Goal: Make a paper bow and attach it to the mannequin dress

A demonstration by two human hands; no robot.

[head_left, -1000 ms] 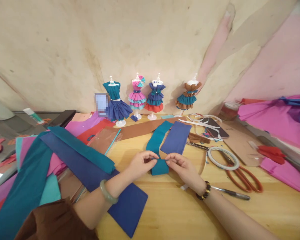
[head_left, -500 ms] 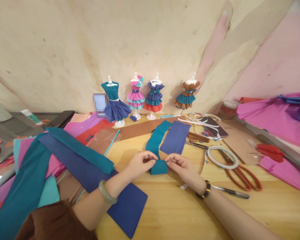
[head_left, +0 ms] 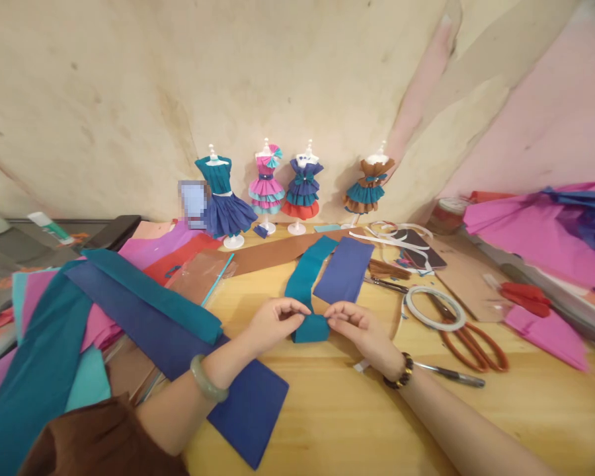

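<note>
A small teal strip of crepe paper (head_left: 311, 329) is pinched at its upper edge between my two hands. My left hand (head_left: 281, 320) closes on its left corner, thumb against fingers. On the right corner my right hand (head_left: 354, 327) pinches in the same way. Just behind, a longer teal strip (head_left: 307, 268) runs away from me; whether it joins the held piece is hidden by the fingers. Beside it lies a folded blue-violet piece (head_left: 346, 268). A dark blue sheet (head_left: 255, 410) rests under my left forearm.
Several small dress forms in paper dresses, one in teal and blue (head_left: 223, 195), line the wall. To the right are scissors (head_left: 476, 347), a tape roll (head_left: 436, 308), a pen (head_left: 451, 375) and a phone (head_left: 424, 251). Long teal strips (head_left: 153, 294) cover the left side.
The view has shifted slightly, so everything sits a little further left. Both hands keep the same pinch on the teal strip, with little visible movement.
</note>
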